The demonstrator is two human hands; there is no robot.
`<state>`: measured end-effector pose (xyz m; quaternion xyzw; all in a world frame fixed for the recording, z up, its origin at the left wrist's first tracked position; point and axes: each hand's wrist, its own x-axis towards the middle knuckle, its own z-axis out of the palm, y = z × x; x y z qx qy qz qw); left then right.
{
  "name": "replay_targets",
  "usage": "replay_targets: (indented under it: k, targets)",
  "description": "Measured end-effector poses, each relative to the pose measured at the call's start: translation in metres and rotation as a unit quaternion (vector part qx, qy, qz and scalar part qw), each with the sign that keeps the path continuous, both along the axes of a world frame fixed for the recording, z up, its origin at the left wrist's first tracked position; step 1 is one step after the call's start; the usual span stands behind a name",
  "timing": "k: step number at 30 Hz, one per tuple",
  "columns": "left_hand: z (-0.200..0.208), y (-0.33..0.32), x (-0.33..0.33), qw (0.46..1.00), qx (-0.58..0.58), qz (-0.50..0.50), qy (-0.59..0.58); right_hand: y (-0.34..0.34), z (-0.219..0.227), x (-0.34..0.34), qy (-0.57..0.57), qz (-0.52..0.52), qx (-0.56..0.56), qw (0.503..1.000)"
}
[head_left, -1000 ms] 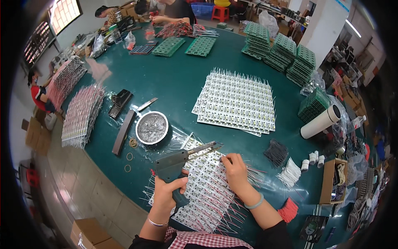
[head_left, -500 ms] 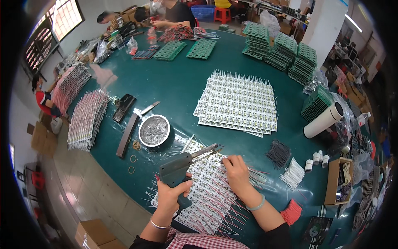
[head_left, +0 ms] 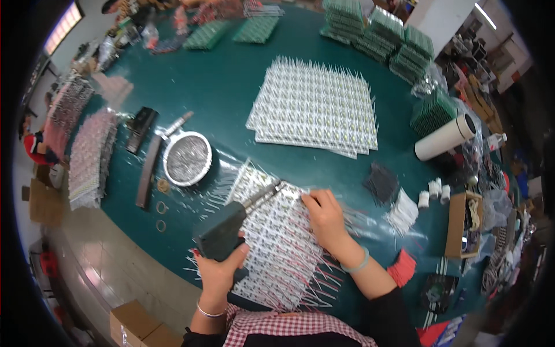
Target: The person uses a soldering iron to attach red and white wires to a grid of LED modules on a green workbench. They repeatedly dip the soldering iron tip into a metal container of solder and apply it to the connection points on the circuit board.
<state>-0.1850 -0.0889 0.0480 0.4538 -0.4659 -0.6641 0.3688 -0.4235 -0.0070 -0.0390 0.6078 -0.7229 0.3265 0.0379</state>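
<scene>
Gripping soldering gun (head_left: 221, 228) in left hand (head_left: 219, 272); pinching with right hand (head_left: 328, 218) over board panel (head_left: 277, 243), cannot tell on what. May burn fingertips (head_left: 306, 199) through slip of tip (head_left: 281, 185).

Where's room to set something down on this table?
Bare table: between the bowl and the white panel stack, and behind it toward the far green boards. Crowded: under the pistol-shaped tool and right of the open cardboard box.
</scene>
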Motion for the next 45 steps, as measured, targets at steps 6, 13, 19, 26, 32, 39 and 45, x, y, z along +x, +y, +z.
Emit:
replay_targets:
  k: [6,13,19,26,32,39,45]
  targets:
    - [-0.028,0.01,-0.001,0.994,-0.061,-0.017,-0.084,0.003,-0.005,-0.003,0.006,-0.014,-0.023,1.0]
    - [-0.032,0.008,-0.008,0.991,-0.079,-0.042,-0.102,0.0,-0.007,-0.001,0.006,-0.014,-0.035,0.999]
    - [-0.031,0.005,-0.012,0.975,-0.133,-0.108,-0.142,-0.003,-0.007,-0.001,0.008,-0.014,-0.034,0.999]
    - [-0.035,0.005,-0.015,0.975,-0.15,-0.094,-0.138,0.0,-0.006,-0.004,0.007,-0.021,-0.034,0.999]
    - [-0.033,0.006,-0.015,0.978,-0.133,-0.089,-0.13,-0.002,-0.005,-0.004,0.011,-0.011,-0.031,0.999]
    - [-0.04,0.014,-0.014,0.981,-0.138,-0.054,-0.125,-0.004,-0.003,-0.002,0.014,-0.005,-0.027,1.0]
    - [-0.036,0.009,-0.015,0.978,-0.14,-0.087,-0.131,-0.008,-0.005,0.0,0.013,-0.001,-0.017,1.0]
